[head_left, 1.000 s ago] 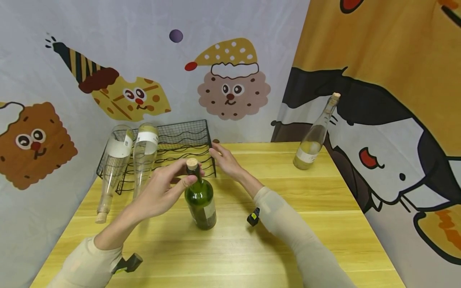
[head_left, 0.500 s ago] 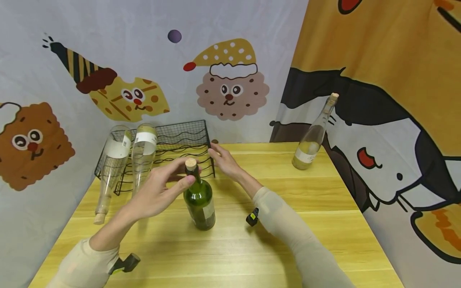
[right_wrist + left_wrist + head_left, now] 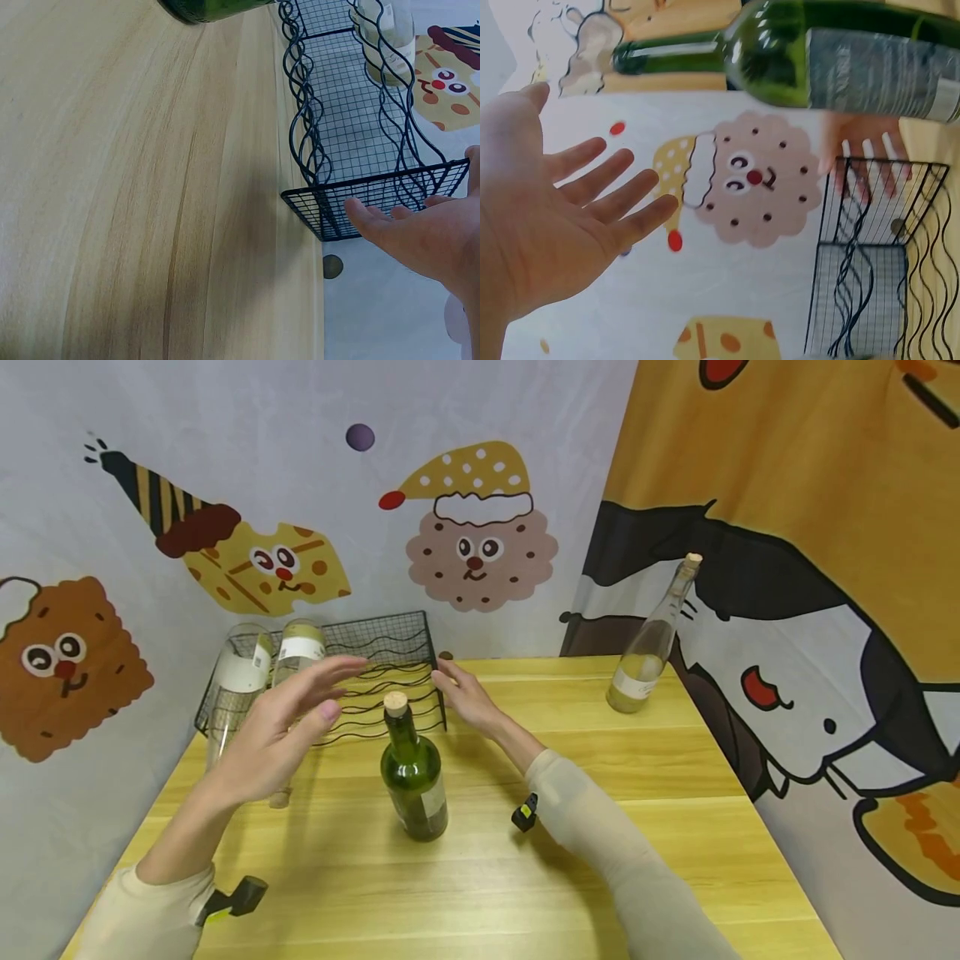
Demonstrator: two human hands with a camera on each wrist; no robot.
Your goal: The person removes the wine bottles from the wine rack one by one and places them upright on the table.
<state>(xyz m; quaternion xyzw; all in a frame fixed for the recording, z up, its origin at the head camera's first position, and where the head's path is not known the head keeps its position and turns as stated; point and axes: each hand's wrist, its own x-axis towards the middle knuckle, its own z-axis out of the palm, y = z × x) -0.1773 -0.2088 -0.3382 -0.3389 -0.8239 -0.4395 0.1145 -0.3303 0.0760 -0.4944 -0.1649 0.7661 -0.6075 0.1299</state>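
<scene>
A green wine bottle [image 3: 414,785] with a cork in its neck stands upright on the table. To its left, in the air and apart from it, is my left hand [image 3: 273,739], fingers extended and holding nothing; the left wrist view shows its open palm [image 3: 570,217]. My right hand [image 3: 468,697] rests against the right end of a black wire wine rack [image 3: 375,685], its fingers fairly straight. Two clear corked bottles lie in the rack's left side: the outer clear bottle [image 3: 243,672] and the inner clear bottle [image 3: 300,647], both partly hidden by my left hand.
Another clear corked bottle [image 3: 641,664] stands upright at the back right of the wooden table [image 3: 600,777]. A printed cloth [image 3: 300,443] hangs directly behind the table and the rack, and a second one [image 3: 750,652] along the right side.
My left hand has let go of the green bottle's neck and moved left, away from it. The bottle stays standing. My right hand keeps its place at the rack's end.
</scene>
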